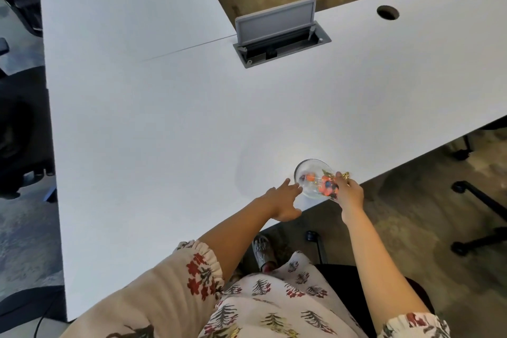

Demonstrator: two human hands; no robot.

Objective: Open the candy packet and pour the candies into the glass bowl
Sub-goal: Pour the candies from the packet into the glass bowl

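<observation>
Gripping the crinkled gold-edged candy packet (333, 180) over the clear round glass bowl (312, 178), our right hand (349, 195) pinches it shut-fingered. Our left hand (282, 200), fingers spread, touches the bowl's left rim near the white surface (164, 118) edge; orange candies (325, 182) lie inside.

The glass bowl (312, 178) is sitting on the tabletop (164, 123) close to its near edge, with candies (326, 185) lying in it. The left hand (282, 200) is resting on the tabletop, touching the bowl's left side. The right hand (349, 192) is reaching over the near edge, holding the candy packet (336, 177) at the bowl's right rim. A cable box (279, 41) is sitting far behind.
</observation>
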